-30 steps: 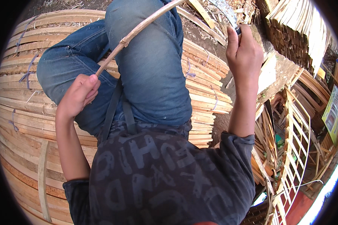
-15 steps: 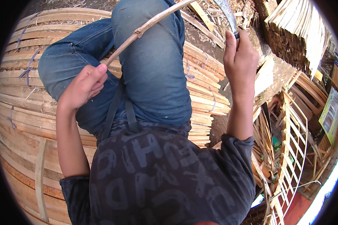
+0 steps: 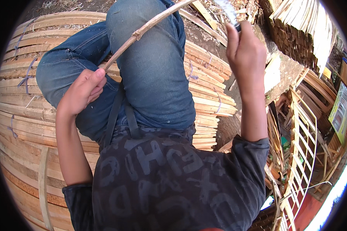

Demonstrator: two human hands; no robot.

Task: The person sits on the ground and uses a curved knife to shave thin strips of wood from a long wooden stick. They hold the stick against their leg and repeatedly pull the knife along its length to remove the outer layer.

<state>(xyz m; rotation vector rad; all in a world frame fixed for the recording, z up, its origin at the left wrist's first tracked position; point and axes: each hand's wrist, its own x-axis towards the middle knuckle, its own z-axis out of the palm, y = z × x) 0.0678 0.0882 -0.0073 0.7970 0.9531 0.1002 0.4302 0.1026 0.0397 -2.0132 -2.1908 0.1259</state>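
I sit on stacked bundles of pale split-wood slats (image 3: 23, 111), my jeans-clad knees drawn up. My left hand (image 3: 81, 92) is closed around the lower end of a long thin tan cane stick (image 3: 146, 27), which slants up and to the right across my raised knee. My right hand (image 3: 245, 52) is lifted high at the upper right, closed on the dark handle of a blade (image 3: 228, 9); the metal blade points up toward the frame's top and looks blurred. The blade and the stick are apart.
More slat bundles (image 3: 208, 88) lie under my right side. A stack of cut wood strips (image 3: 300, 27) stands at the upper right. Wooden lattice frames (image 3: 302, 142) lean at the right. Scraps and shavings litter the ground at the top.
My left hand has slid slightly up and right along the stick. My right hand with the blade has risen a little higher.
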